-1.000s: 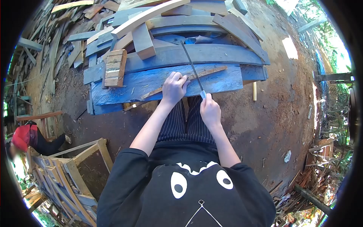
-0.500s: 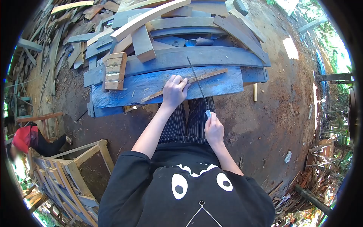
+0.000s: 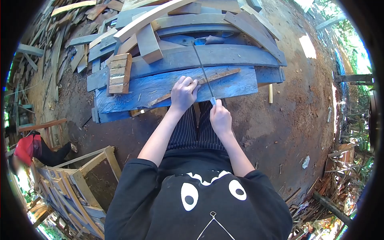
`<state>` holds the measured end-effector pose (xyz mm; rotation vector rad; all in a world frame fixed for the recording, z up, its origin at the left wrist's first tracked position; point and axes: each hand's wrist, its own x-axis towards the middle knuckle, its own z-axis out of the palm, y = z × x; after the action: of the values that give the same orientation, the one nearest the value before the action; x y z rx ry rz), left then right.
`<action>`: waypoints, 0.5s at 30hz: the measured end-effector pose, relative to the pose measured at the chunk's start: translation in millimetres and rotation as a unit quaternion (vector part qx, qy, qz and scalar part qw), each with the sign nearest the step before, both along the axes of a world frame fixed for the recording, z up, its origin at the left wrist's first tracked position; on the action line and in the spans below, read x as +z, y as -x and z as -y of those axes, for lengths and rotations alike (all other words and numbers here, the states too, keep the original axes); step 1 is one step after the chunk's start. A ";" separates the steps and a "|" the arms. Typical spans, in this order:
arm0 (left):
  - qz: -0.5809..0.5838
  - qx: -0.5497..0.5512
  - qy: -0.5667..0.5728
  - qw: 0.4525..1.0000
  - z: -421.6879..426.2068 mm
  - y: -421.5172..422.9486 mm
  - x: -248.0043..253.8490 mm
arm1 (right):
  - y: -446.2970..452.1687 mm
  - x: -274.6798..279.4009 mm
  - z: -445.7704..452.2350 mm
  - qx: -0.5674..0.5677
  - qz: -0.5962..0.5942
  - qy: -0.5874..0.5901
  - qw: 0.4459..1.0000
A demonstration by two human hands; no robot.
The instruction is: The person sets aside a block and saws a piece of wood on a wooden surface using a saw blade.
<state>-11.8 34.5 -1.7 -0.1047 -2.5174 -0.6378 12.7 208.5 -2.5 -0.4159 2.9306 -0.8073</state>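
My right hand [image 3: 221,119] is closed around the pale blue handle of a handsaw [image 3: 204,71]. Its long dark blade, seen nearly edge-on, points away from me and crosses a thin strip of wood [image 3: 224,75]. My left hand [image 3: 184,93] grips that strip just left of the blade, fingers curled over it. The strip lies at a slant on a wide bluish board [image 3: 148,94] at the near side of the bench. How deep the blade sits in the wood cannot be made out.
A block of stacked wood pieces [image 3: 120,74] stands on the board's left. Behind lie several planks and a curved light beam [image 3: 156,18]. A wooden frame [image 3: 96,176] is at lower left, near a person in red [image 3: 27,149]. Scrap wood [image 3: 44,60] covers the ground at upper left.
My right hand has pushed the handsaw forward and slightly left, so its handle is closer to the board. My left hand and the strip have stayed nearly in place.
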 end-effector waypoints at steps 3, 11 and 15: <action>0.001 0.004 -0.002 1.000 0.6 0.7 0.7 | -18.3 -3.7 -15.7 0.003 -0.013 0.002 1.000; -0.004 0.000 -0.001 1.000 0.2 1.9 -0.2 | -26.2 -0.5 -20.2 -0.010 -0.019 -0.024 0.999; 0.000 0.004 0.002 1.000 -0.2 0.7 -0.4 | -1.8 0.1 0.2 -0.009 -0.040 -0.020 0.999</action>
<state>-12.6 34.7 -2.2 -0.0955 -2.5180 -0.6294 14.5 208.3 -2.5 -0.4295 3.0226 -0.7500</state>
